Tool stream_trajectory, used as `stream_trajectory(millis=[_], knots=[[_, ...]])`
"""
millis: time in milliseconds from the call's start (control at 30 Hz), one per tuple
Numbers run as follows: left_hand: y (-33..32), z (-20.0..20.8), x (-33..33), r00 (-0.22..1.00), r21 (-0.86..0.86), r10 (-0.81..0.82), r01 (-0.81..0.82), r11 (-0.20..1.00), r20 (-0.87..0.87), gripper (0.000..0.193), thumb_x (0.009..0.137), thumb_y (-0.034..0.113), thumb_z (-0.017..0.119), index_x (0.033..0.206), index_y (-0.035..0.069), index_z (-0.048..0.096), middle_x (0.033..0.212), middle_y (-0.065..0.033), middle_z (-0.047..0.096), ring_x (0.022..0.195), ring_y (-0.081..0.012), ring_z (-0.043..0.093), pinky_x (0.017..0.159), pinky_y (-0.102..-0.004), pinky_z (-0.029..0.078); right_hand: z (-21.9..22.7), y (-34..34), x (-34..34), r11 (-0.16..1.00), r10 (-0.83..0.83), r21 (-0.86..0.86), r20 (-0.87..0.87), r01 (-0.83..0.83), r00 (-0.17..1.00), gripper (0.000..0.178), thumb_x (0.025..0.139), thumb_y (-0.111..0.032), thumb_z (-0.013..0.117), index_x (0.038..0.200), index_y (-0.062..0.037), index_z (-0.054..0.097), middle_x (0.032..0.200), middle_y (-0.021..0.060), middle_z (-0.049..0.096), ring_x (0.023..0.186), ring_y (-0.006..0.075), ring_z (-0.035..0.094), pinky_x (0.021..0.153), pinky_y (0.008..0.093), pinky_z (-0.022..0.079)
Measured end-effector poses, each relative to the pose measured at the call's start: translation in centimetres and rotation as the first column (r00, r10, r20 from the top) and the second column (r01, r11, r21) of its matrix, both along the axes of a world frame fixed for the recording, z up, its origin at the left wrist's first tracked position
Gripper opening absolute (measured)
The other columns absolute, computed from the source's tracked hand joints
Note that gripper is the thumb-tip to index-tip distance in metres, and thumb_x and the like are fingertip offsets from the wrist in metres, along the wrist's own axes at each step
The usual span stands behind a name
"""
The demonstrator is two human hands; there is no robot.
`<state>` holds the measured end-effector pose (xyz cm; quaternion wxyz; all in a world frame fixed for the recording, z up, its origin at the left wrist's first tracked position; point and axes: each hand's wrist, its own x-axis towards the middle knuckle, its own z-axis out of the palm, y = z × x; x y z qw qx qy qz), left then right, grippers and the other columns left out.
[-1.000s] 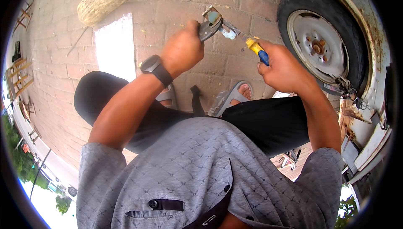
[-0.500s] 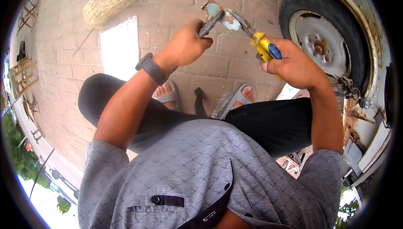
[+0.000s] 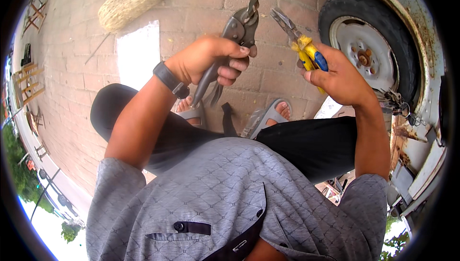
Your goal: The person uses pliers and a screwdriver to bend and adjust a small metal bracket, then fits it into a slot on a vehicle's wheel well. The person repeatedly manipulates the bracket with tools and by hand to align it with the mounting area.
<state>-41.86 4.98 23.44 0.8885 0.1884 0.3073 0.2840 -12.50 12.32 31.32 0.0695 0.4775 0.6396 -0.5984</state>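
Both hands occupied, held out over brick paving [image 3: 282,76], one tool apiece. Left hand [image 3: 218,62] wrapped around dark locking pliers [image 3: 243,30]: thumb laid along the near side toward the head, fingers curled on the far side, handle ends hanging low, pointed back at the knees. Right hand [image 3: 338,76] closed on the handles of yellow-and-blue pliers [image 3: 306,49], whose nose tilts up and inward. The two heads stand apart, near each other, touching nothing; no workpiece visible in either mouth. Whether the right-hand jaws are fully met: cannot tell. Handling, in my judgement: the left grip sits high, good for steering the head, poor for squeezing; sliding the palm down the handles would give more leverage. Fingers are best kept out from between those levers, as a locking mechanism could pinch on snapping or releasing. Right grip looks sound, though keeping the thumb back from the pivot seems wise. Heads should face each other squarely before either bears on anything, wrists straight, so force runs along the tools and not sideways. Open sandals [image 3: 267,119] below: a slipped tool could land on toes. Wheel [image 3: 362,52] close by the right hand; elbow room matters.
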Motion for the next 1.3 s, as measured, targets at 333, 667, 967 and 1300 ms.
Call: stream_trajectory(millis=[333,667,967,1300], knots=[[-0.9,2.3,-0.5,0.982,-0.138,-0.161,0.173,0.975,0.094,0.032,0.091,0.018,0.068,0.113,-0.001,0.054,0.072,0.0024,0.043,0.053,-0.0041,0.037,0.046,-0.021,0.031,-0.7,-0.1,1.0,0.783,0.26,0.592,-0.035,-0.189,0.965,0.066,0.085,-0.004,0.064,0.149,-0.002,0.046,0.127,0.028,0.061,0.116,0.0428,0.058,0.103,0.0434,0.044],[-1.7,2.0,-0.4,0.593,0.532,0.298,0.267,0.803,-0.748,0.031,0.09,0.014,0.072,0.115,0.002,0.06,0.087,-0.0049,0.064,0.076,-0.0172,0.061,0.072,-0.0329,0.051,1.5,-0.7,0.6,0.983,0.157,0.108,-0.078,-0.148,0.985,0.065,0.085,-0.004,0.064,0.148,-0.0012,0.049,0.121,0.0157,0.063,0.111,0.0244,0.059,0.101,0.035,0.044],[-1.9,1.8,-1.4,0.259,0.495,0.431,0.588,0.639,-0.864,0.04,0.081,0.01,0.075,0.115,-0.001,0.058,0.085,-0.0269,0.067,0.087,-0.0462,0.067,0.073,-0.0472,0.054,0.1,-1.0,0.6,0.969,0.244,0.068,-0.099,-0.238,0.965,0.077,0.084,-0.003,0.065,0.156,-0.0037,0.038,0.121,0.0123,0.061,0.109,0.0207,0.056,0.101,0.0308,0.043],[-1.9,0.9,-1.9,0.248,0.508,0.507,0.719,0.475,-0.825,0.031,0.075,0.003,0.066,0.103,-0.001,0.056,0.077,-0.0252,0.064,0.078,-0.048,0.063,0.07,-0.055,0.05,-0.7,-1.9,-0.2,0.95,0.179,-0.238,-0.111,-0.201,0.978,0.079,0.086,0.004,0.06,0.16,-0.0063,0.034,0.119,0.007,0.059,0.101,0.0142,0.057,0.094,0.0274,0.046]])
